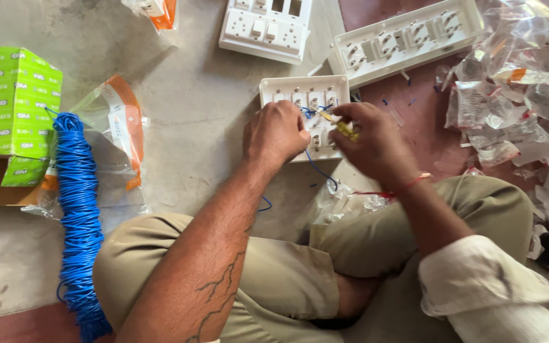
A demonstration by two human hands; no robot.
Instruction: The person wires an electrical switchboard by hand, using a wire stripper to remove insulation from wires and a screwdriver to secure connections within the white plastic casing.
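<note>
A white switch plate [287,89] lies back side up on the floor in front of my crossed legs, with several switch modules and short blue wires [318,170] on it. My left hand [276,133] rests on the plate's near left part, fingers curled on a blue wire. My right hand [373,143] grips a small yellow-handled tool [344,130] whose tip sits at the modules in the middle of the plate.
Two more white switch plates [267,28] [408,38] lie farther back. A coil of blue wire [79,216] lies at the left beside a green box [9,101] and a plastic bag [119,127]. Empty clear wrappers [509,95] are heaped at the right.
</note>
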